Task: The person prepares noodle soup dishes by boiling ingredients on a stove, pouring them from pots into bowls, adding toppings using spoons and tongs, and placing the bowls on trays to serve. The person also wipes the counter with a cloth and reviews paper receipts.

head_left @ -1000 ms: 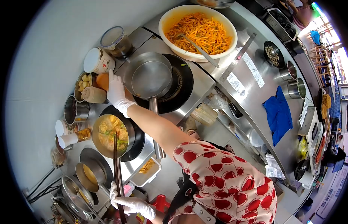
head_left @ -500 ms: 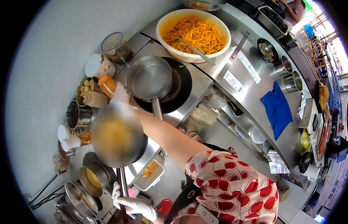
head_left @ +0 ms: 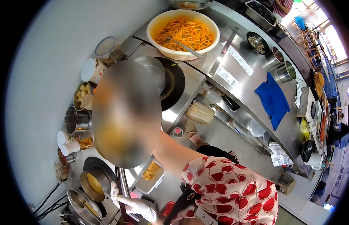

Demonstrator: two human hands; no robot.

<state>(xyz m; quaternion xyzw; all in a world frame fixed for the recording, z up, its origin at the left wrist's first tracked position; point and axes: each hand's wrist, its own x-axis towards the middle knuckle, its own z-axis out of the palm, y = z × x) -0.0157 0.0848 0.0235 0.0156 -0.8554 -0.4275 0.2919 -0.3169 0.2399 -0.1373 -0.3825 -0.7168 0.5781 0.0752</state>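
Long brown wood-like chopsticks (head_left: pixel 117 178) held in my left hand (head_left: pixel 135 207), the nearer—long axis leading away; right arm's (head_left: pixel 174 153) fingers blurred, state indeterminable.

The gloved left hand (head_left: pixel 139 208) holds long dark sticks (head_left: pixel 120 202) beside a metal handle (head_left: pixel 124 183), while the right forearm (head_left: pixel 172 152) reaches into a blurred patch that hides its hand. A white bowl (head_left: pixel 149 34) of orange shreds (head_left: pixel 187 32) stands near a blue cloth (head_left: pixel 272 99).

I can pass between the paper strips (head_left: pixel 227 76) and blue cloth (head_left: pixel 272 99). The white bowl (head_left: pixel 182 55) blocks the stove-side edge of the worktop (head_left: pixel 245 89).
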